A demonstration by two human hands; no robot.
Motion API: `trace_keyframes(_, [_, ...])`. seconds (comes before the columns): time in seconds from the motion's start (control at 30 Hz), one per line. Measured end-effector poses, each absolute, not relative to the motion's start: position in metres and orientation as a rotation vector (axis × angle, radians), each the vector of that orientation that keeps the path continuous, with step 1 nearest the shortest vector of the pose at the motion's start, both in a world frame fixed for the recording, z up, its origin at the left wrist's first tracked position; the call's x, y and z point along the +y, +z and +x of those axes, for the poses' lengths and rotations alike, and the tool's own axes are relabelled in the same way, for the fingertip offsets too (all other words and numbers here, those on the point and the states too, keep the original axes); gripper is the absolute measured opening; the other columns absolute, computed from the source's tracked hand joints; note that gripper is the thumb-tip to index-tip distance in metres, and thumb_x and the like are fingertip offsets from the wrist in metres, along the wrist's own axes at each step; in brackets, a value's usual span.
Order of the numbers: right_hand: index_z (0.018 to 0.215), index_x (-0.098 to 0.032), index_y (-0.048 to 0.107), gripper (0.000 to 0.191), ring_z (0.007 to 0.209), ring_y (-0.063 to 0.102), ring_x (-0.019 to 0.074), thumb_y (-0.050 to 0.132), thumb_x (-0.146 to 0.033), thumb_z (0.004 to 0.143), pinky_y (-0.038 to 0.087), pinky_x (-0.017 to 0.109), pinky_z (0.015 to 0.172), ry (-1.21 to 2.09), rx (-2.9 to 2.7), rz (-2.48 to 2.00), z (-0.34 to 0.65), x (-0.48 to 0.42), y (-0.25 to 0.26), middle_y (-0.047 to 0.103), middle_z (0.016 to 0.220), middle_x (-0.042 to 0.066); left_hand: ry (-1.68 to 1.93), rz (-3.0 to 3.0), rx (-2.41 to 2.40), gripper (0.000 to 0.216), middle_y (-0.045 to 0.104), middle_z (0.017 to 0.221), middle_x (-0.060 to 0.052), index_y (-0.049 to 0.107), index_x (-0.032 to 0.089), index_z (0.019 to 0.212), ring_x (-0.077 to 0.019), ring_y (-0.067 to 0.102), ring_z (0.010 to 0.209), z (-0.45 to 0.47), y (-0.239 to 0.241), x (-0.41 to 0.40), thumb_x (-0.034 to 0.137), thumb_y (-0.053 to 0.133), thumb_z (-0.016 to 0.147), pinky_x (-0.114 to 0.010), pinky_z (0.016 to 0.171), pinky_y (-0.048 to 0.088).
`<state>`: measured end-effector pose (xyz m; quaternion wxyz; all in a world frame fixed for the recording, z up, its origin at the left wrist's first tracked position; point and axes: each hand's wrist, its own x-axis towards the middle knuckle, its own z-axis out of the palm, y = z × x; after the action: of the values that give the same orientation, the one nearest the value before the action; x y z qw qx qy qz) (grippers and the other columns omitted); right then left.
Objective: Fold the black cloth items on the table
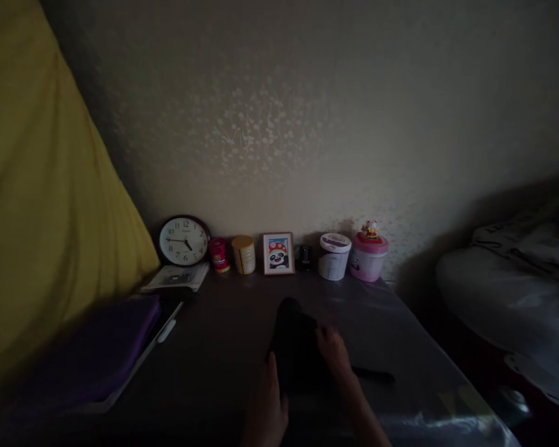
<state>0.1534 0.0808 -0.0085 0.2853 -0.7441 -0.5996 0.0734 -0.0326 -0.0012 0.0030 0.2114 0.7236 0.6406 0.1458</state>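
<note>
A soft-looking black thing (291,341) with a rounded top end lies on the dark table in front of me; the dim light hides what kind it is. My left hand (266,406) is at its lower left side, curled against the edge. On its upper right edge, my right hand (331,349) is closed with the fingers pinched together on the dark material. A thin dark bar or strap (373,374) sticks out to the right, past my right wrist; whether it joins the black thing cannot be seen.
Along the wall stand a round clock (184,241), a red can (219,255), a yellow canister (244,254), a framed panda picture (278,254), a white tub (334,256) and a pink tub (369,257). A purple folded item (102,347) lies left, beside a yellow curtain (51,198).
</note>
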Motion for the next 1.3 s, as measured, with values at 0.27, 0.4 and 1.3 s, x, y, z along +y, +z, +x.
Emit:
trace_keyframes(0.27, [0.09,-0.016,0.064,0.03,0.088,0.062,0.023,0.04,-0.031,0.081,0.044,0.03,0.074,0.419,-1.4,-1.91,0.171,0.065,-0.01,0.068,0.091,0.011,0.459,1.965,1.733,0.066,0.025,0.142,-0.014,0.01,0.005,0.137,-0.0181,0.026,0.13,-0.02,0.006,0.0,0.012,0.035,0.077,-0.028,0.105,0.023])
trace_keyframes(0.4, [0.093,-0.015,0.063,0.031,0.088,0.063,0.0231,0.041,-0.033,0.081,0.044,0.03,0.074,0.443,-1.436,-1.873,0.164,0.062,-0.01,0.068,0.09,0.011,0.444,1.995,1.703,0.065,0.021,0.143,-0.017,0.007,0.0,0.137,-0.0189,0.026,0.13,-0.018,0.007,0.0,0.009,0.033,0.077,-0.029,0.106,0.022])
trace_keyframes(1.3, [0.108,-0.01,0.055,0.031,0.088,0.063,0.0221,0.045,-0.023,0.082,0.043,0.025,0.069,0.462,-1.685,-1.836,0.095,0.054,0.039,0.068,0.09,0.012,0.542,1.98,1.709,0.035,0.052,0.114,-0.007,0.05,0.017,0.111,-0.0166,0.053,0.097,-0.016,0.013,-0.017,0.037,0.05,0.082,-0.037,0.082,0.046])
